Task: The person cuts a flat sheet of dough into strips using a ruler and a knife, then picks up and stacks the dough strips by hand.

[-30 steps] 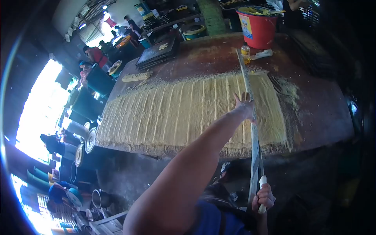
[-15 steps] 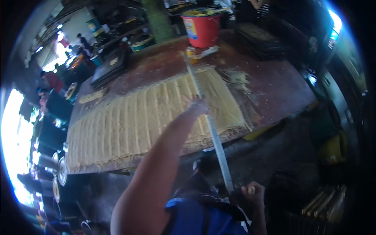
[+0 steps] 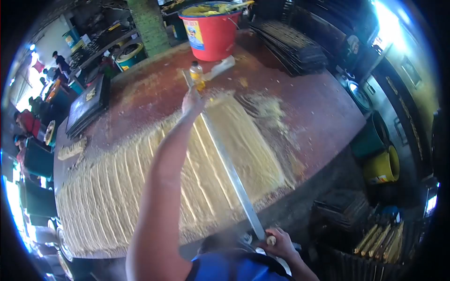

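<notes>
A long flat metal straightedge (image 3: 230,171) lies across the sheet of tan dough (image 3: 164,173), running from the far edge to beyond the near table edge. My left hand (image 3: 192,102) is at its far end with the fingers closed on it, close to a small bottle of yellow liquid (image 3: 197,77). At the near end, my right hand (image 3: 281,243) is closed around a short handle with a round, pale end (image 3: 271,240); the rest of that tool is hidden. Several parallel ridges mark the dough left of the straightedge, while the strip on its right is smoother.
On the red table (image 3: 323,112) stand a red bucket (image 3: 213,40) of yellow stuff and stacks of dark trays (image 3: 293,49) (image 3: 86,107). A yellow bucket (image 3: 382,166) and pale sticks (image 3: 382,241) are at the right. People (image 3: 61,63) are in the left background.
My left hand has slid away from me along the straightedge to its far end, its spread fingers now closed. My right hand stays at the near end with the handle. The view has shifted.
</notes>
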The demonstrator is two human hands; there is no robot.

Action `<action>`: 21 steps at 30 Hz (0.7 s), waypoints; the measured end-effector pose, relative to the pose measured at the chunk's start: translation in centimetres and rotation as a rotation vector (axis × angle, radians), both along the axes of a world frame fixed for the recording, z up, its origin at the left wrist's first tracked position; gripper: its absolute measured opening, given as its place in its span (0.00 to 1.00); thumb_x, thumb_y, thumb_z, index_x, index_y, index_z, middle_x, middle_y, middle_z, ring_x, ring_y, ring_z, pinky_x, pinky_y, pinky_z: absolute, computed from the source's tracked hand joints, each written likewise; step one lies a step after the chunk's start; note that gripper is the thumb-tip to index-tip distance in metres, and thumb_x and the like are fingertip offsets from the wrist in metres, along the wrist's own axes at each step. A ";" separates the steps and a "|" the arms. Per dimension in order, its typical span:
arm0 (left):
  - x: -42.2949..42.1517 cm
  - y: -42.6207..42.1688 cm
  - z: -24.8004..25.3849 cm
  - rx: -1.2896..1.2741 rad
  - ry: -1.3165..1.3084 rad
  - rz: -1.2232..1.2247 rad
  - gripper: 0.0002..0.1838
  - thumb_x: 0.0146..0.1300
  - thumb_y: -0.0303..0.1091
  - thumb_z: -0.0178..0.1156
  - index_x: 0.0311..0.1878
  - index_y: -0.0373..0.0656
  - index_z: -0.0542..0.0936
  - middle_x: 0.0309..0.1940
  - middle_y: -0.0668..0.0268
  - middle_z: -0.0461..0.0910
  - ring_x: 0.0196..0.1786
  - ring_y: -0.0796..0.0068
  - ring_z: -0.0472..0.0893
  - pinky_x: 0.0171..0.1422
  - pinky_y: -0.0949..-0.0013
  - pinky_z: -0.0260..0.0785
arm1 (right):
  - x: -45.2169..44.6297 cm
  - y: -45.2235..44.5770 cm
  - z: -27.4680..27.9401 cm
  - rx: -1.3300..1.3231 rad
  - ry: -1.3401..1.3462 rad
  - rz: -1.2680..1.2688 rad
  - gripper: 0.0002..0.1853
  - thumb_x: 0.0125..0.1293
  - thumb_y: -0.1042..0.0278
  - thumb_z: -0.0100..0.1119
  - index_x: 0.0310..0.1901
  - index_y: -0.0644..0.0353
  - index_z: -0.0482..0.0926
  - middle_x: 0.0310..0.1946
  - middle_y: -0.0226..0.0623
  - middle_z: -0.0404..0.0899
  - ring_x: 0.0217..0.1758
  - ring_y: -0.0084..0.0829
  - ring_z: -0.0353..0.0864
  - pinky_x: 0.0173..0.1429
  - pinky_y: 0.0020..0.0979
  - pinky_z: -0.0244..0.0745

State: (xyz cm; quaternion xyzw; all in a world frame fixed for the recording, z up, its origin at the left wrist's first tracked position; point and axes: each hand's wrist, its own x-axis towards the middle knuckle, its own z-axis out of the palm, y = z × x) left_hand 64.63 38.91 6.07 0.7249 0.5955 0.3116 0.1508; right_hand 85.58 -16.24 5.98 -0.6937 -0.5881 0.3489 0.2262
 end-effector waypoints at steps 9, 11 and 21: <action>2.4 14.6 1.5 -0.084 -0.291 0.203 0.61 0.44 0.45 0.80 0.77 0.46 0.51 0.67 0.52 0.71 0.71 0.53 0.71 0.74 0.56 0.64 | -0.5 2.5 1.8 -0.224 0.094 -0.140 0.24 0.61 0.55 0.72 0.55 0.59 0.81 0.45 0.49 0.84 0.49 0.41 0.84 0.54 0.40 0.77; 2.4 15.0 1.6 -0.164 -0.307 0.192 0.58 0.44 0.45 0.80 0.75 0.46 0.55 0.64 0.52 0.75 0.68 0.52 0.74 0.72 0.55 0.67 | -0.9 2.4 2.5 -0.381 0.070 -0.235 0.21 0.69 0.58 0.67 0.59 0.61 0.80 0.48 0.49 0.85 0.51 0.37 0.83 0.57 0.38 0.76; -2.6 18.6 2.3 0.241 -0.526 0.260 0.39 0.50 0.40 0.75 0.65 0.47 0.67 0.54 0.52 0.81 0.59 0.50 0.81 0.63 0.51 0.73 | -1.0 5.3 3.5 -0.418 0.085 -0.123 0.22 0.68 0.61 0.68 0.57 0.66 0.80 0.46 0.47 0.84 0.48 0.38 0.82 0.56 0.38 0.76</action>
